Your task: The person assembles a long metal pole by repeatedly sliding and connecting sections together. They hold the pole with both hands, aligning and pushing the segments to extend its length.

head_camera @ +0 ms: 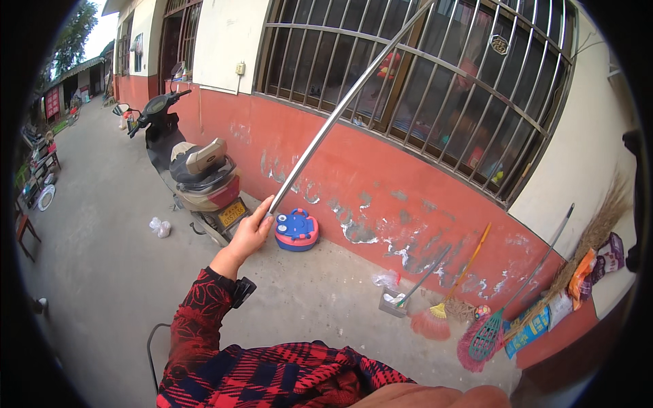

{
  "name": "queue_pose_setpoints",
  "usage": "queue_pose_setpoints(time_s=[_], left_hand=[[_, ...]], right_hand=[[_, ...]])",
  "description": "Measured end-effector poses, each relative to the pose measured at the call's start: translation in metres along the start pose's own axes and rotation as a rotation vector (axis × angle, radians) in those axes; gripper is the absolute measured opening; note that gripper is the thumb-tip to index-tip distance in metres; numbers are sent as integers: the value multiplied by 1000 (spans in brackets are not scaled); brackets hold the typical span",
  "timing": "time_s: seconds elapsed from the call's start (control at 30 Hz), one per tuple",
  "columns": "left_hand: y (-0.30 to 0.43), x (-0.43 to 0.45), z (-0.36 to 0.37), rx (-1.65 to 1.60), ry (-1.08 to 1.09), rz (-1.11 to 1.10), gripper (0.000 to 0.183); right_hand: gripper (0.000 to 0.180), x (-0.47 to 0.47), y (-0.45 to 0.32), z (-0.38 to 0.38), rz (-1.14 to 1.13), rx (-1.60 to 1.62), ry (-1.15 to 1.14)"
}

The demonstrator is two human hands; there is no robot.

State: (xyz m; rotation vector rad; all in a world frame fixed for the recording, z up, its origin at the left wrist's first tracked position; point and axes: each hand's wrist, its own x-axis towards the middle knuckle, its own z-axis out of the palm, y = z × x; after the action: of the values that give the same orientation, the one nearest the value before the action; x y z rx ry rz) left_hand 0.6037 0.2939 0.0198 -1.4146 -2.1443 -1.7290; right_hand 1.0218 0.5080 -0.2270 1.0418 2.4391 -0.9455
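A long shiny metal pole [334, 117] slants up and to the right, across the front of the barred window. My left hand [251, 230] is closed around the pole's lower end, with a black device strapped at the wrist. Below and right of this hand, a blue and pink plastic item with a frog-like face [297, 231] rests on the concrete by the wall. My right hand cannot be made out; a blurred patch of bare skin at the bottom edge is too close to identify. A plaid red and black garment fills the lower middle.
A parked motor scooter [204, 168] stands left of the pole, near the red-painted wall [326, 204]. The barred window [418, 81] is above. At lower right are a dustpan [393, 302], a yellow-handled broom [431, 322], a green-headed broom [486, 336] and sacks [533, 329].
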Motion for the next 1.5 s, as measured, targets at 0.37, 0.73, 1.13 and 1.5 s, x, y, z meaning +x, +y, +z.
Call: queue_pose_setpoints(time_s=[0.37, 0.73, 1.13, 1.5], left_hand=[[-46, -14, -81, -19, 92, -134, 43], [-16, 58, 14, -269, 60, -90, 44], [71, 143, 67, -328, 40, -78, 43], [75, 99, 79, -404, 8, -87, 42]], right_hand=[[34, 7, -2, -10, 8, -9, 1], [35, 12, 6, -14, 14, -6, -9], [36, 10, 14, -16, 28, 12, -3], [37, 0, 13, -3, 26, 12, -6]])
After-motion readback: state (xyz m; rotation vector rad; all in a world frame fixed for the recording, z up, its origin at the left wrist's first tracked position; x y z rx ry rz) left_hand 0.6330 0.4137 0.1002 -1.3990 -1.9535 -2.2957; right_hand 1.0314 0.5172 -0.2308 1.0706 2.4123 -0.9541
